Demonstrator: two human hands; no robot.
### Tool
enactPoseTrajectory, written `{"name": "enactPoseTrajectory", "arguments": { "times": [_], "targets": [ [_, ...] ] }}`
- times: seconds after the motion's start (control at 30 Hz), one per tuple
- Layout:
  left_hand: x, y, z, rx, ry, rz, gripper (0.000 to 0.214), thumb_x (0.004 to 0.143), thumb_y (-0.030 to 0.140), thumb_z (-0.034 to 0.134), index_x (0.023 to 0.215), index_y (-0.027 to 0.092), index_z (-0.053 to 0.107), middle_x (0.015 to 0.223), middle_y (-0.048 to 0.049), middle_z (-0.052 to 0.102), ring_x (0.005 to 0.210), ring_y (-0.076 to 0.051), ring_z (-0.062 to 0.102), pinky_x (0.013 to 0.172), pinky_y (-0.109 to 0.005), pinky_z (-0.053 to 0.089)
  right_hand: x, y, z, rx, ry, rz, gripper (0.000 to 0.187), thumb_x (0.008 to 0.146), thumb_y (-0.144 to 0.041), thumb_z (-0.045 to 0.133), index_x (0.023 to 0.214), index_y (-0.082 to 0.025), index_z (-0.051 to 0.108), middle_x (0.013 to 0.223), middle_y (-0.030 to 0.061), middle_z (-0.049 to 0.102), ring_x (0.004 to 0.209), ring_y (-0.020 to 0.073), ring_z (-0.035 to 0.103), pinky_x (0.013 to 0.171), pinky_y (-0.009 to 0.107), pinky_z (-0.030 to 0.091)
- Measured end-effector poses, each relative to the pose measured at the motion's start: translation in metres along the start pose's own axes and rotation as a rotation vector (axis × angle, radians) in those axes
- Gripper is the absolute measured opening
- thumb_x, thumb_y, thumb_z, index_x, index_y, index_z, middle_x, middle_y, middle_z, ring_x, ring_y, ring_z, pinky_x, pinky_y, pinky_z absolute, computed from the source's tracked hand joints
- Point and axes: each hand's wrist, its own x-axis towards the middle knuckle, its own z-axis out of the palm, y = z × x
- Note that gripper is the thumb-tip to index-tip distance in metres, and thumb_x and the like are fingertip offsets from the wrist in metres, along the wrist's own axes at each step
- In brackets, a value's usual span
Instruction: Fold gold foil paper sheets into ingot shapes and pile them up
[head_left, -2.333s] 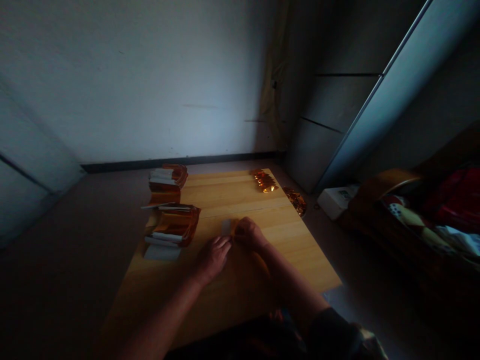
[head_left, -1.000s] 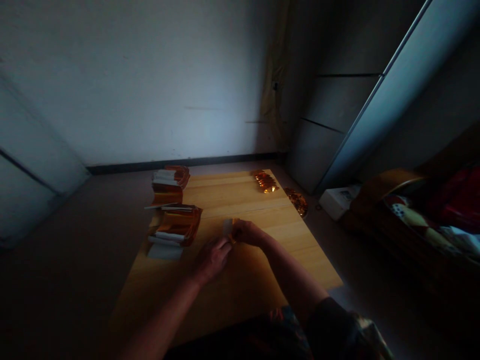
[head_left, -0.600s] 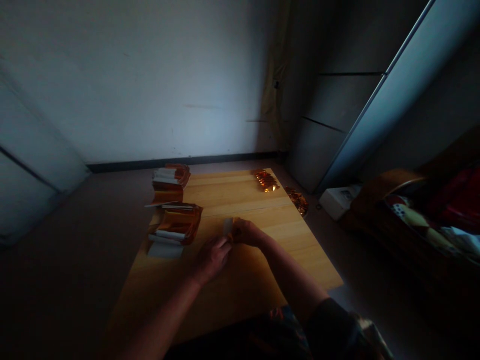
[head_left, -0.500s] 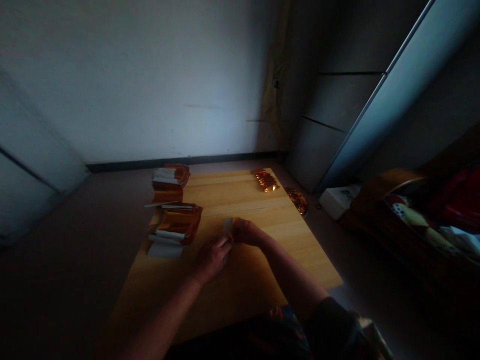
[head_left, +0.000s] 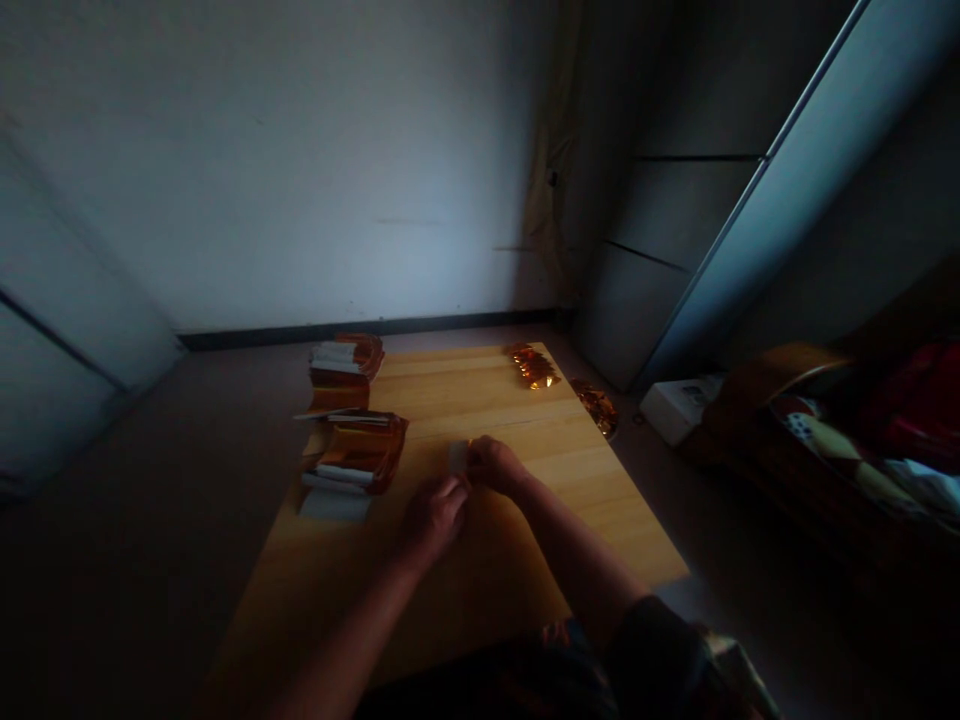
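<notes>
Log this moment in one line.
left hand, right hand: together at pale sheet | grip: unclear | table left: orange stacks | far right: shiny gold pieces

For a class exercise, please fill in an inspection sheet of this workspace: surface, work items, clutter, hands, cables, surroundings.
Surface: wooden tabletop, its near part in shadow.
Work items: small pale sheet at the hands; orange-and-white paper stacks along the left side; row of shiny golden pieces near the far right corner.
Clutter: heap of shiny golden pieces beyond the right edge; white box farther right.
Hands: left hand and right hand close together at the sheet; exact grip too dim to tell.
Cables: nothing seen for certain; far corner dark.
Surroundings: pale wall behind; curved wooden armrest at right.
</notes>
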Motion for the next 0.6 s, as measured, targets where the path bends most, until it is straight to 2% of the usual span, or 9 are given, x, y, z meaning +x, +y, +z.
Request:
{"name": "enactPoseTrajectory", "arguments": {
  "times": [0.07, 0.2, 0.3, 0.4, 0.5, 0.6],
  "targets": [
    [0.002, 0.007, 0.002, 0.047, 0.012, -0.076, 0.031, 0.079, 0.008, 0.045, 0.102, 0.021, 0.062, 0.097, -0.0062, 0.061, 0.091, -0.02, 0.056, 0.083, -0.033, 0.045, 0.002, -0.002, 0.002, -0.068, 0.014, 0.007, 0.017, 0.068, -0.016, 0.066, 0.085, -0.016, 0.063, 0.087, 0.0013, 0.059, 0.072, 0.0109, 0.051, 0.063, 0.02, 0.037],
    [0.005, 0.015, 0.005, 0.133, 0.006, -0.105, 0.037, 0.083, 0.011, 0.041, 0.113, 0.024, 0.059, 0.096, -0.0067, 0.06, 0.089, -0.02, 0.055, 0.079, -0.033, 0.043, 0.002, -0.008, -0.001, -0.181, -0.04, 0.025, 0.018, 0.078, -0.024, 0.06, 0.095, -0.019, 0.064, 0.095, 0.0033, 0.058, 0.076, 0.0119, 0.054, 0.064, 0.02, 0.038],
    [0.006, 0.012, 0.005, 0.175, -0.001, -0.109, 0.03, 0.085, 0.014, 0.041, 0.103, 0.024, 0.063, 0.096, -0.0063, 0.061, 0.086, -0.019, 0.055, 0.077, -0.032, 0.042, -0.003, -0.012, -0.009, -0.321, -0.054, 0.0, 0.018, 0.087, -0.026, 0.05, 0.096, -0.021, 0.065, 0.1, 0.0052, 0.058, 0.082, 0.0143, 0.054, 0.065, 0.022, 0.039],
    [0.006, 0.001, 0.001, 0.2, 0.028, -0.111, 0.023, 0.085, 0.017, 0.043, 0.088, 0.021, 0.065, 0.093, -0.0065, 0.062, 0.085, -0.02, 0.056, 0.078, -0.034, 0.042, -0.014, -0.014, -0.015, -0.443, -0.019, -0.129, 0.021, 0.091, -0.028, 0.045, 0.091, -0.023, 0.066, 0.104, 0.0061, 0.059, 0.095, 0.0192, 0.051, 0.071, 0.027, 0.039],
    [0.007, -0.013, -0.004, 0.197, 0.093, -0.056, 0.022, 0.084, 0.015, 0.043, 0.082, 0.02, 0.065, 0.088, -0.0062, 0.065, 0.086, -0.021, 0.057, 0.093, -0.043, 0.037, -0.028, -0.014, -0.016, -0.431, 0.017, -0.193, 0.021, 0.092, -0.03, 0.045, 0.089, -0.024, 0.065, 0.1, 0.0046, 0.062, 0.094, 0.0199, 0.049, 0.076, 0.03, 0.036],
    [0.01, -0.024, -0.007, 0.171, 0.175, -0.069, 0.021, 0.083, 0.015, 0.044, 0.082, 0.02, 0.064, 0.091, -0.007, 0.067, 0.091, -0.022, 0.058, 0.095, -0.046, 0.035, -0.038, -0.013, -0.009, -0.369, 0.054, -0.22, 0.019, 0.091, -0.029, 0.048, 0.087, -0.023, 0.065, 0.096, 0.0038, 0.063, 0.09, 0.0182, 0.049, 0.076, 0.03, 0.034]
  ]
}}
